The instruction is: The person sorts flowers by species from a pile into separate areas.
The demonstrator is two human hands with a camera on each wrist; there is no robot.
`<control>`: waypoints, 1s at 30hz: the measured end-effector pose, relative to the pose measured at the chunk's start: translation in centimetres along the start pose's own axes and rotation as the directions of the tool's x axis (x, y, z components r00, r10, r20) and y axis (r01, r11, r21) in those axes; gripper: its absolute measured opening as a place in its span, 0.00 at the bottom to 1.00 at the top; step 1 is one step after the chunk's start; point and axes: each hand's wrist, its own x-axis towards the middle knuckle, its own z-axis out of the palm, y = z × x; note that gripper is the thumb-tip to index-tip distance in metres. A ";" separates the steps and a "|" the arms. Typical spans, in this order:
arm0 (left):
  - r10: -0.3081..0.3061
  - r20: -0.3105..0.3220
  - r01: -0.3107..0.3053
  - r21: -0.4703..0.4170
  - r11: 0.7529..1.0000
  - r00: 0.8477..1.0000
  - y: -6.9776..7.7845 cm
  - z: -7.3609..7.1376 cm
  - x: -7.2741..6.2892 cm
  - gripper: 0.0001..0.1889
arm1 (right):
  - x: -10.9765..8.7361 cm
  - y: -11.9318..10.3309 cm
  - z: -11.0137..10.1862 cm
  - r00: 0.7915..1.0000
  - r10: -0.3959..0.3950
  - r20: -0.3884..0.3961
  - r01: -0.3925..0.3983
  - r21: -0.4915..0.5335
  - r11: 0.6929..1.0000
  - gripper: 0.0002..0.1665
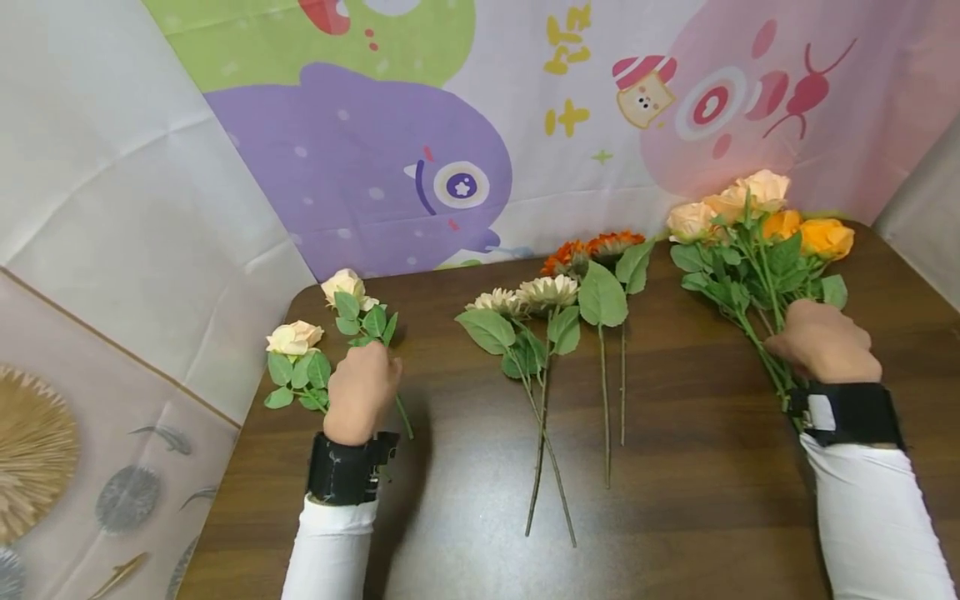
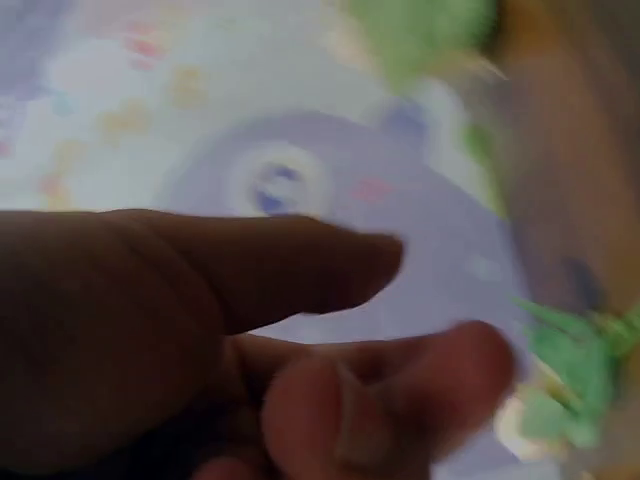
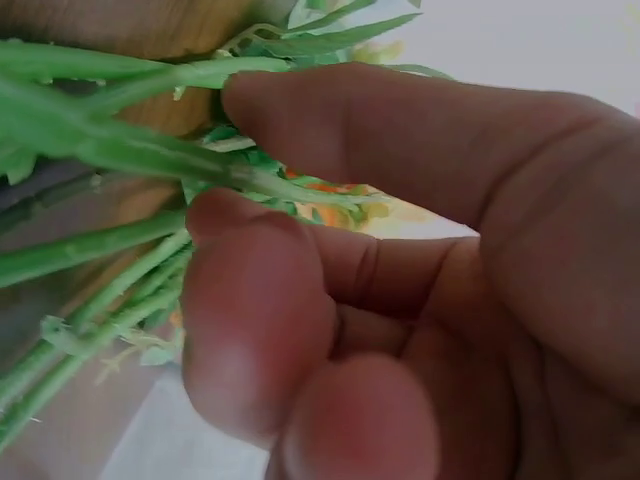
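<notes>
My left hand (image 1: 365, 392) is over the stems of two cream roses (image 1: 295, 337) at the table's left. Its fingers bend in the left wrist view, with a gap below the thumb (image 2: 320, 265) and nothing held there; green leaves (image 2: 575, 375) show past the fingertips. My right hand (image 1: 825, 342) is at the stems of a bunch of peach roses (image 1: 692, 222) and orange roses (image 1: 827, 239). In the right wrist view one green stem (image 3: 130, 145) runs into the gap between thumb and index fingertip, which stand apart. The thumb tip overlaps another stem (image 3: 200, 72).
Mid-table lie cream daisy-like flowers (image 1: 549, 292) with crossed stems. Beside them are orange-red flowers (image 1: 615, 242) with long straight stems. A printed cartoon cloth (image 1: 360, 167) hangs behind the brown table (image 1: 465, 500), and pale cloth (image 1: 127, 150) hangs at the left.
</notes>
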 end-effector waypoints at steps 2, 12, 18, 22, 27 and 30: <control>-0.053 0.078 0.050 0.034 0.998 0.996 -1.0 0.9 0.8 0.16 | -0.2 0.0 0.0 0.999 -0.004 -0.050 0.004 -0.003 1.000 0.21; -0.107 0.194 0.098 0.055 0.994 0.975 -2.9 4.0 3.1 0.12 | -1.6 -3.2 -0.4 0.959 -0.178 -0.220 0.177 -0.027 0.984 0.26; -0.051 0.121 0.051 0.003 0.999 0.991 -3.0 3.9 3.2 0.10 | -3.0 -5.8 -0.3 0.940 -0.250 -0.232 0.248 -0.040 0.968 0.23; 0.005 0.034 -0.004 -0.032 0.999 0.999 -2.4 3.2 3.2 0.13 | -3.9 -7.3 -0.1 0.922 -0.284 -0.262 0.281 -0.049 0.959 0.21; 0.071 -0.108 -0.087 -0.149 0.985 0.992 -0.4 1.9 2.1 0.19 | -5.0 -9.4 0.6 0.857 -0.378 -0.350 0.385 -0.052 0.921 0.18; 0.144 -0.254 -0.204 -0.230 0.951 0.956 1.6 1.3 0.7 0.17 | -5.8 -11.3 1.5 0.789 -0.480 -0.383 0.508 -0.033 0.861 0.13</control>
